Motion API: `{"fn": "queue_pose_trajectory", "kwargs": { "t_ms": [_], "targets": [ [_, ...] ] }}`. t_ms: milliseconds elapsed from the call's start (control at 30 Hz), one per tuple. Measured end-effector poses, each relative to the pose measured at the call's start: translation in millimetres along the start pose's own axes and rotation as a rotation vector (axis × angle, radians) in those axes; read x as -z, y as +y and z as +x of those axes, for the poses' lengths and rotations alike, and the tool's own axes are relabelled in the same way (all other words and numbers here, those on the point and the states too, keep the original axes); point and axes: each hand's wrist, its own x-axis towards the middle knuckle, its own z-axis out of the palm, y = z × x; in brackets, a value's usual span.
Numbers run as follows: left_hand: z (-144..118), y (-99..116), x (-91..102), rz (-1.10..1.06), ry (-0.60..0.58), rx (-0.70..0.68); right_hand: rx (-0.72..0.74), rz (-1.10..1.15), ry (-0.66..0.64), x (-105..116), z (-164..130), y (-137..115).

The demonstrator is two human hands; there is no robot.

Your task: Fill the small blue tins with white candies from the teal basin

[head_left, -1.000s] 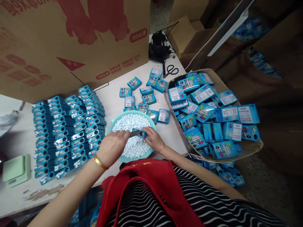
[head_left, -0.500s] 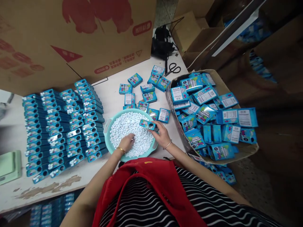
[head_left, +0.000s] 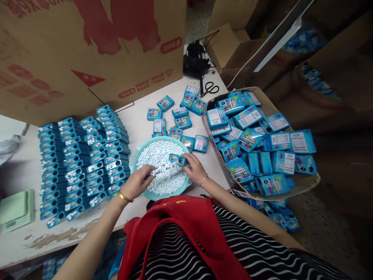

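My left hand [head_left: 137, 182] is closed at the left side of a mint-green basin [head_left: 133, 158] filled with small white candies [head_left: 163, 186]. From its fingertips a narrow raised line of candies reaches toward the right, apparently on a thin scoop whose body is hidden. My right hand [head_left: 195, 170] grips a small blue candy box [head_left: 174, 158] over the basin's right half. A dark round hole shows in the box's end, close to the fingers.
Rows of upright blue boxes [head_left: 75, 161] stand at left, white candies on many tops. Loose boxes [head_left: 183, 122] lie behind the basin near black scissors [head_left: 210, 88]. An overfull carton [head_left: 303, 190] stands right. A large cardboard box [head_left: 116, 74] walls the back; a green scale [head_left: 17, 210] sits far left.
My left hand has risen out of the candies and moved left, with a line of candies now extending from its fingers. My right hand still holds the box, slightly lower. The view has shifted a little.
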Motion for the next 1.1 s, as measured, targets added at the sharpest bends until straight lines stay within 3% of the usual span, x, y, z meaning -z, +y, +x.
{"fn": "queue_pose_trajectory", "kwargs": {
  "t_ms": [133,333,433,533,633,733,867,967,1100],
  "targets": [
    [6.8,33.2,22.9,0.256,-0.124,0.026,0.116,-0.024,-0.064,-11.2,-3.5,-6.8],
    [19.0,96.8,32.2,0.714,-0.265,0.102,0.158,-0.023,-0.079,-19.9,-7.1,-18.3],
    [17.5,119.9,36.9,0.8,-0.295,0.068,0.139,0.005,-0.072,-21.5,-10.6,-18.7],
    [10.2,122.2,44.6,0.774,-0.288,0.066,0.117,0.055,-0.042,-23.9,-15.7,-15.5],
    [3.1,100.7,44.9,0.577,-0.159,0.065,0.074,0.141,-0.033,-27.5,-19.0,-15.4],
    [5.6,65.6,32.3,0.338,-0.028,-0.014,0.041,0.226,-0.067,-32.8,-14.8,-23.8],
    [26.2,21.1,25.4,0.257,-0.076,-0.106,0.048,0.305,-0.154,-41.1,15.3,-36.7],
    [51.1,-12.6,52.6,0.263,-0.027,-0.105,0.069,0.268,-0.189,-48.3,66.1,-28.4],
    [100.8,-77.0,118.7,0.376,0.197,0.023,0.03,0.073,-0.113,-70.2,168.1,11.9]
  ]
}}
